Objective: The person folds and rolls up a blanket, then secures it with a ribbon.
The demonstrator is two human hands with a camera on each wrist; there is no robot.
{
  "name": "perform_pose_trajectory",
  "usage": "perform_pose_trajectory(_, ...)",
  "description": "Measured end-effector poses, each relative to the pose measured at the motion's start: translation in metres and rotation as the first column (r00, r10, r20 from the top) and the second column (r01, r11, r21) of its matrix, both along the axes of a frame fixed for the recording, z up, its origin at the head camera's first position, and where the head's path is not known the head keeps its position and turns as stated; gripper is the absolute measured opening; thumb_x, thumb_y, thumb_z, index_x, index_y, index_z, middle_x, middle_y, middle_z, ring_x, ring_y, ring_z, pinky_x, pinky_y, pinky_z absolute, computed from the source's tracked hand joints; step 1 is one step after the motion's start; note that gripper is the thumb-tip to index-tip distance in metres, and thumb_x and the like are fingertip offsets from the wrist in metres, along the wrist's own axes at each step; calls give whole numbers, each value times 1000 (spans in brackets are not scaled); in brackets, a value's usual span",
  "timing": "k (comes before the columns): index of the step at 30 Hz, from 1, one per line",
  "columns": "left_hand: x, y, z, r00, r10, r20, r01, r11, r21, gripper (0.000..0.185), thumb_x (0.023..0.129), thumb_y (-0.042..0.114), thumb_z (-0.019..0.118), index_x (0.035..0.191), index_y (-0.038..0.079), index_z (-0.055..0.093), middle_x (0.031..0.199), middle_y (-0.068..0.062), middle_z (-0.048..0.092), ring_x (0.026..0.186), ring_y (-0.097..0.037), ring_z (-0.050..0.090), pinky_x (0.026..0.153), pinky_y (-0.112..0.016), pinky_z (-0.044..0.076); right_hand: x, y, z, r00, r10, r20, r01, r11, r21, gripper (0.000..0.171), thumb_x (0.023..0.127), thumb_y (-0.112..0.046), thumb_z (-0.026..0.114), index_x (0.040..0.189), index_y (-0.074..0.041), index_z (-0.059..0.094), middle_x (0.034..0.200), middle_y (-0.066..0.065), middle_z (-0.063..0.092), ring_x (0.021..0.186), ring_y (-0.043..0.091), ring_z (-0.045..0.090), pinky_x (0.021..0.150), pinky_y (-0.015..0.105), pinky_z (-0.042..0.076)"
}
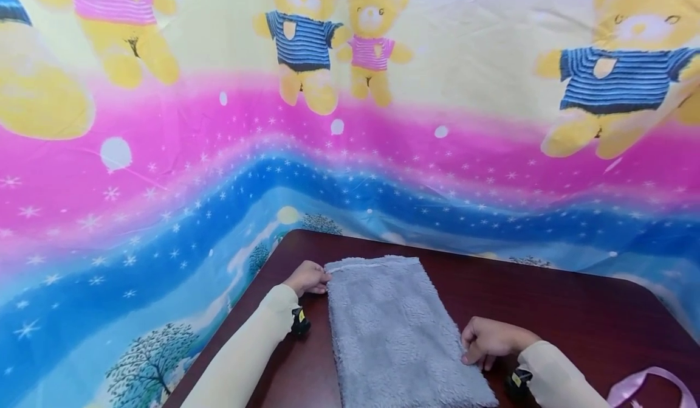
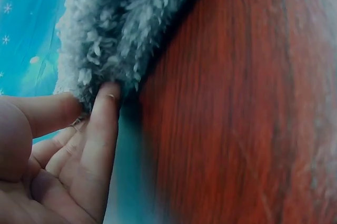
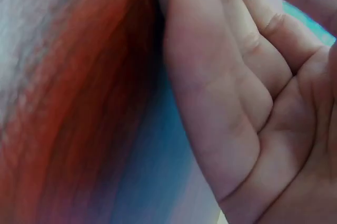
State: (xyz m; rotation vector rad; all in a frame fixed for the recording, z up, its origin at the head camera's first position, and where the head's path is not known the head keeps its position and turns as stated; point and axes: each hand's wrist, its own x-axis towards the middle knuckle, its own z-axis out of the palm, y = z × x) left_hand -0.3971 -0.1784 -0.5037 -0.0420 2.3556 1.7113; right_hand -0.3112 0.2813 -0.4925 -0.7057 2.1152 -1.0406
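Grey fleece towel (image 1: 394,329) lying folded flat on the dark red counter (image 1: 574,311), long side running away from the body, far short edge close to the counter's back rim. Doubled layers, so probably pinned at two points to keep the fold from springing open.

Left hand (image 1: 308,277) at the far left corner of the towel. Seen close from the left wrist: thumb and fingers (image 2: 102,124) closing on the fluffy edge (image 2: 116,29), a pinching grip on the pile right at the corner. Forearm in a cream sleeve (image 1: 246,353) stretched forward along the towel's left side.

Right hand (image 1: 487,341) at the near right edge, knuckles up, fingers curled down onto the fleece. Right wrist view too close and blurred: palm and bent fingers (image 3: 210,97) only, a hint of grey at the tips. Pinching or merely pressing, cannot tell. Right forearm drawn in short, elbow near the body.

Beyond that: pink ribbon (image 1: 645,383) lying at the near right corner of the counter, well apart from the towel. Teddy-bear sheet (image 1: 350,122) hanging behind everything as backdrop.
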Motion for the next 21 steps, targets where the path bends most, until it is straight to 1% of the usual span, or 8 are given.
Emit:
perform_pose_trajectory(3,1,0,-1,1000,12,11,-12,1000,-11,16,95,14,64,87,0,66,78,-12,66,62,-18,65,61,-32,57,-3,0,-1,998,-54,-9,54,998,-9,30,93,-25,66,78,1,66,68,9,64,60,20,62,55,39,55)
perform_pose_trajectory(5,3,-1,-1,999,8,32,-7,1000,-12,19,96,17,64,95,-2,68,82,-14,68,63,-19,67,60,-32,56,-6,0,-2,992,-126,-23,126,992,-19,31,96,-30,62,89,0,69,75,9,65,64,22,62,58,40,56)
perform_pose_trajectory(8,9,-1,1,997,-37,61,38,999,-14,25,96,18,63,102,-5,68,84,-17,69,65,-22,68,60,-32,57,-11,-2,-4,968,-241,-66,239,970,-41,36,99,-33,57,108,1,67,82,9,64,68,26,62,60,41,55)
perform_pose_trajectory(10,12,1,3,994,-77,74,78,997,-12,24,97,16,62,103,-7,67,85,-18,70,67,-23,69,60,-32,57,-14,-5,-6,951,-293,-95,291,956,-42,40,99,-33,57,118,2,64,86,9,62,70,27,61,61,41,55)
perform_pose_trajectory(12,14,3,4,992,-106,75,107,994,-10,21,96,13,61,101,-7,66,84,-19,70,67,-23,69,61,-33,57,-16,-8,-7,941,-315,-126,314,949,-33,41,98,-31,59,120,4,62,87,8,62,70,26,59,61,41,54)
perform_pose_trajectory(14,14,5,5,991,-113,66,114,993,-13,18,96,11,61,99,-6,66,83,-18,69,67,-22,69,61,-33,57,-17,-11,-8,935,-319,-155,319,947,-26,39,97,-28,61,118,5,62,86,8,62,70,25,58,61,41,54)
perform_pose_trajectory(18,12,7,3,995,-86,47,88,995,-40,15,95,8,61,98,-6,68,83,-17,67,64,-21,68,60,-33,57,-17,-16,-11,932,-309,-192,306,951,-44,30,96,-22,63,114,3,63,83,7,62,70,24,58,60,40,53)
perform_pose_trajectory(21,11,8,3,996,-73,48,76,995,-58,15,95,6,60,99,-6,69,83,-16,65,63,-21,67,59,-33,57,-15,-16,-12,936,-301,-183,292,954,-73,24,96,-19,63,109,1,63,80,7,62,70,24,58,60,40,53)
